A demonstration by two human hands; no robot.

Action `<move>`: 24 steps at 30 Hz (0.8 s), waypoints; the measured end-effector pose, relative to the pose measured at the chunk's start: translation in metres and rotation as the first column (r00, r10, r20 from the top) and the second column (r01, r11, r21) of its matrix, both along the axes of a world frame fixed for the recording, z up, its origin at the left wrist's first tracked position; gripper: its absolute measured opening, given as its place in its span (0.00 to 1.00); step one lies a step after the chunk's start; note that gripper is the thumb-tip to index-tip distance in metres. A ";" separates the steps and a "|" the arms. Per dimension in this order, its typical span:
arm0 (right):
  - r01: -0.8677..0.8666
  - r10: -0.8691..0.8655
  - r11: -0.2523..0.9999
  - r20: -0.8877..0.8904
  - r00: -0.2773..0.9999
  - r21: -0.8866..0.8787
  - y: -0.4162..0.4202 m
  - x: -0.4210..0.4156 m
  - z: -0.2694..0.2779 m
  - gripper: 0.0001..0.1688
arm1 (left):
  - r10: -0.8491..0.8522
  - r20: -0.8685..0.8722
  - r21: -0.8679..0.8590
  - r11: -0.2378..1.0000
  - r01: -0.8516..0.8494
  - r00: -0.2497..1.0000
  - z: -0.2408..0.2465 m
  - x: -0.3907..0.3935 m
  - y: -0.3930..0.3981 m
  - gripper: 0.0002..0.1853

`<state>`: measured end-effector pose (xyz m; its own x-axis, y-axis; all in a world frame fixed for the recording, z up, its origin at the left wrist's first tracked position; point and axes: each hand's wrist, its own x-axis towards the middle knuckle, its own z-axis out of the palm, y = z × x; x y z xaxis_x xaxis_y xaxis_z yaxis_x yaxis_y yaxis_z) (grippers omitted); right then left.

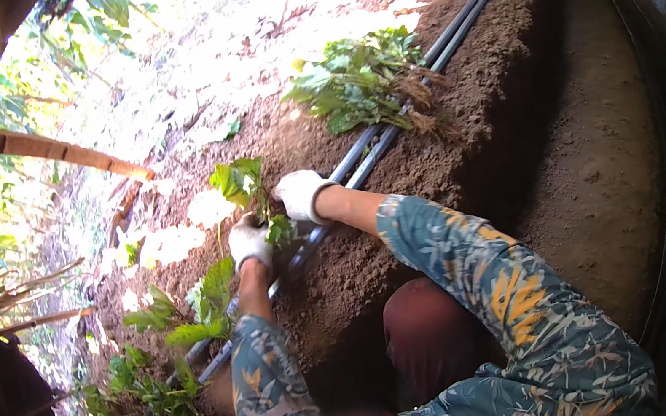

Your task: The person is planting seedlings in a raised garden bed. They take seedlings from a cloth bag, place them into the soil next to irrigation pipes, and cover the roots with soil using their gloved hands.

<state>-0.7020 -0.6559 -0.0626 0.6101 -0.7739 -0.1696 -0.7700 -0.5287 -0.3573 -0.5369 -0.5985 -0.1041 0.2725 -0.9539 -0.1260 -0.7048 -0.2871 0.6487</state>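
Note:
Both my hands wear white knit gloves and are down at the soil of a raised bed. Between them stands a leafy green seedling (pixel 244 179), its stem rising from the earth where they meet. My left hand (pixel 250 243) is on the near left side of the stem, with a lower leaf (pixel 280 231) beside it. On the other side, my right hand (pixel 301 196) is close against the stem, its wrist over two dark drip pipes (pixel 358 163). The fingertips of both hands are hidden by soil, leaves and the gloves, so their grip is unclear.
Bare-rooted seedlings (pixel 363 79) lie bunched across the pipes farther along. More leafy plants (pixel 209 305) and another clump (pixel 147 387) are at lower left. A wooden pole (pixel 44 149) juts in from the left. A dirt path (pixel 596 171) runs along the bed's right side.

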 end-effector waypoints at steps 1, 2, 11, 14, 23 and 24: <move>0.016 -0.021 0.999 0.127 0.992 0.040 0.008 -0.010 0.008 0.20 | -0.029 -0.219 -0.029 0.999 0.024 0.975 -0.022 0.020 0.003 0.18; 0.145 -0.121 0.987 0.265 0.957 -0.075 0.008 -0.041 -0.012 0.24 | -0.022 -0.461 -0.042 0.999 0.003 0.887 -0.011 -0.005 0.013 0.20; 0.586 -0.663 0.735 -0.180 0.726 -0.340 -0.036 -0.199 0.077 0.27 | 0.337 -0.735 0.127 0.920 -0.369 0.588 0.080 0.020 0.086 0.10; 0.439 -0.519 0.851 -0.325 0.791 -0.288 -0.036 -0.206 0.078 0.25 | 0.270 -0.723 0.015 0.926 -0.376 0.636 0.072 0.028 0.094 0.10; -0.406 -0.547 0.785 0.831 -0.099 0.468 -0.010 -0.218 0.110 0.19 | 0.095 -0.766 -0.015 0.986 -0.165 0.636 0.111 -0.017 0.105 0.17; -0.375 -0.523 0.790 0.853 0.003 0.486 -0.004 -0.214 0.119 0.21 | 0.009 -0.805 -0.072 0.991 -0.112 0.593 0.111 -0.021 0.105 0.17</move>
